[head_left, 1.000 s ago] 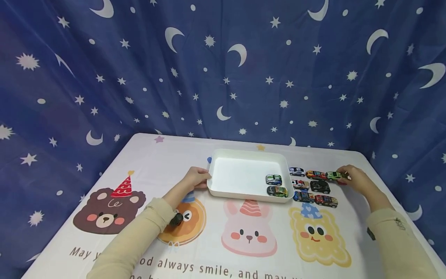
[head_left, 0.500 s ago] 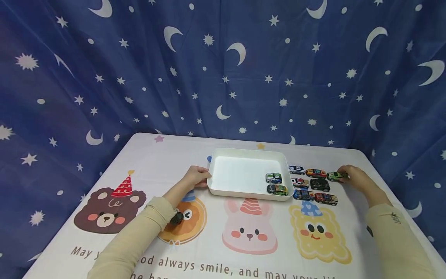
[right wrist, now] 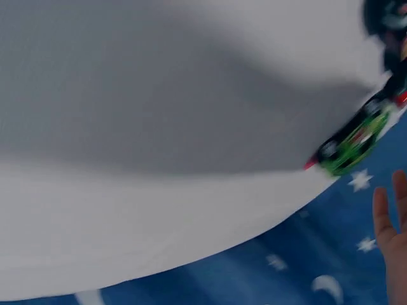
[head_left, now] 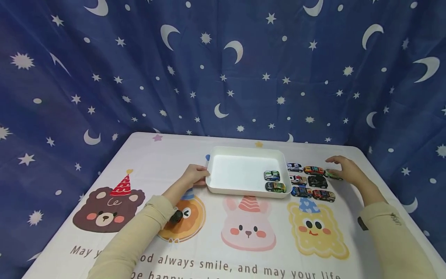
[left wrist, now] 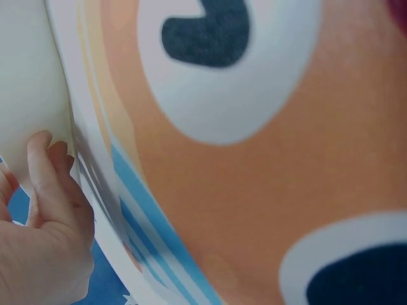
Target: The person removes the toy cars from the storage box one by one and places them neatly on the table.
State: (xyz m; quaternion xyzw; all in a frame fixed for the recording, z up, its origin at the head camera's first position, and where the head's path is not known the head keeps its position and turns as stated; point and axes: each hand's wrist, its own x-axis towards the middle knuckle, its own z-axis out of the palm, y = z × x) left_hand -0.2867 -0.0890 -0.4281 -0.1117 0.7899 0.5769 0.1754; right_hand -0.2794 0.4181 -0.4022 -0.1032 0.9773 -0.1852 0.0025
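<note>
My left hand (head_left: pixel 195 175) grips the left wall of a white tray (head_left: pixel 233 168); the left wrist view has its fingers (left wrist: pixel 48 181) against the tray wall (left wrist: pixel 32 76). Inside the tray, at its right end, stand a white-and-green toy car (head_left: pixel 271 175) and a dark toy car (head_left: pixel 275 187) with yellow-green markings. My right hand (head_left: pixel 350 172) hovers at a green toy car (head_left: pixel 335 176) on the table, its fingers spread and holding nothing. In the right wrist view the green car (right wrist: pixel 356 145) is blurred, with the fingertips apart from it.
Right of the tray, several toy cars stand close together, among them a black car (head_left: pixel 318 181), a red-and-yellow car (head_left: pixel 314 170) and a blue car (head_left: pixel 301 191). A printed tablecloth (head_left: pixel 195 248) covers the table. Behind hangs a blue star-and-moon curtain (head_left: pixel 195 81).
My right hand has let go of the green car and lifted slightly, its fingers opening. The left hand stays on the tray. The head view has shifted a little.
</note>
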